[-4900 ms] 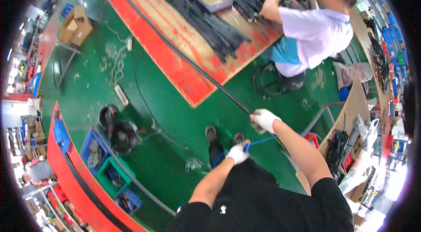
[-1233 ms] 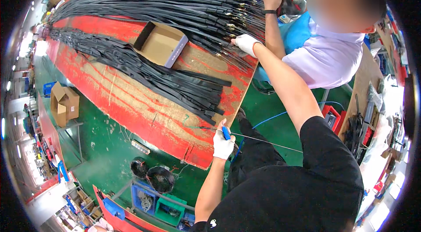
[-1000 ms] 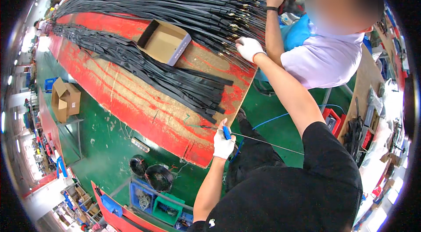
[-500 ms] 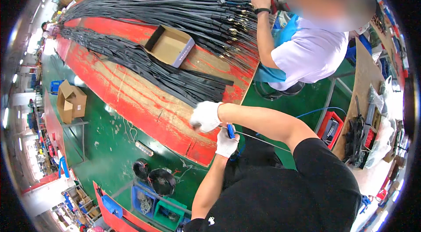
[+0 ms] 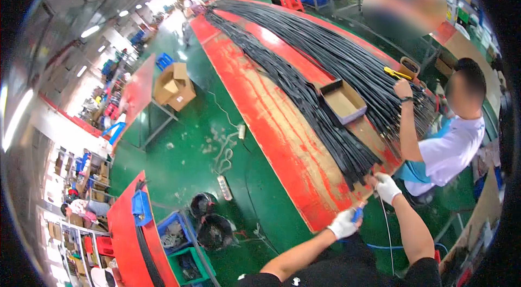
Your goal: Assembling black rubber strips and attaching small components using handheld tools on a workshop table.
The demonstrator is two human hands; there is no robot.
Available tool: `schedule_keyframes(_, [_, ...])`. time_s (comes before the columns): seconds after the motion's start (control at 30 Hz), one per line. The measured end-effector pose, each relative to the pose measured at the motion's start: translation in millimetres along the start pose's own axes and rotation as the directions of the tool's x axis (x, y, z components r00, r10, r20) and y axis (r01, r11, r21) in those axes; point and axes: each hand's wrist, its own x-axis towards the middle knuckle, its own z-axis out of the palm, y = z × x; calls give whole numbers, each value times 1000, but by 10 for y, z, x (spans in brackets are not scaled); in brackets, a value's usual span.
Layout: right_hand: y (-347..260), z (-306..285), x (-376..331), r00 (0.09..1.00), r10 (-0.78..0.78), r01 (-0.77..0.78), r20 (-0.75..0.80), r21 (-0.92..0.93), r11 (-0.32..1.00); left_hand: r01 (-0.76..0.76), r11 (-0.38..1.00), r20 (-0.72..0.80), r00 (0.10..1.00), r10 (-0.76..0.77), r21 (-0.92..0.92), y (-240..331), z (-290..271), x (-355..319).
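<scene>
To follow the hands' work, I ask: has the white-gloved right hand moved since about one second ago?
Yes: against the red wooden table, the white-gloved right hand went from the wider bundle of black strands toward the narrower black bundle.

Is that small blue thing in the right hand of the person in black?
No, the small blue thing is in that person's white-gloved left hand.

Mid-frame, a red worktop (image 5: pixel 271 135) streaked with tan, black strips (image 5: pixel 337 138); lower right, white gloves (image 5: pixel 342 225), a blue tool (image 5: pixel 357 215); centre left, green floor (image 5: pixel 179 165).
</scene>
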Motion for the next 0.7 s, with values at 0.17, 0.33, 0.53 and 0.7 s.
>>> schedule_keyframes(0.17, [-450,310,-600,980,-175,187,-99,133,973,17,997,-637,768,-64,-81,-894,-423,-316])
schedule_keyframes(0.33, [660,372,-728,985,-91,109,-146,115,987,-33,996,-757,652,-39,-80,-637,-1109,-641])
schedule_keyframes(0.53, [936,119,-976,972,-132,131,-196,-16,991,82,996,-896,445,0,40,-483,-1813,-1227])
schedule_keyframes(0.7, [284,-90,-1193,971,-185,173,-150,-92,981,233,933,-846,520,118,274,-24,-1869,-1104])
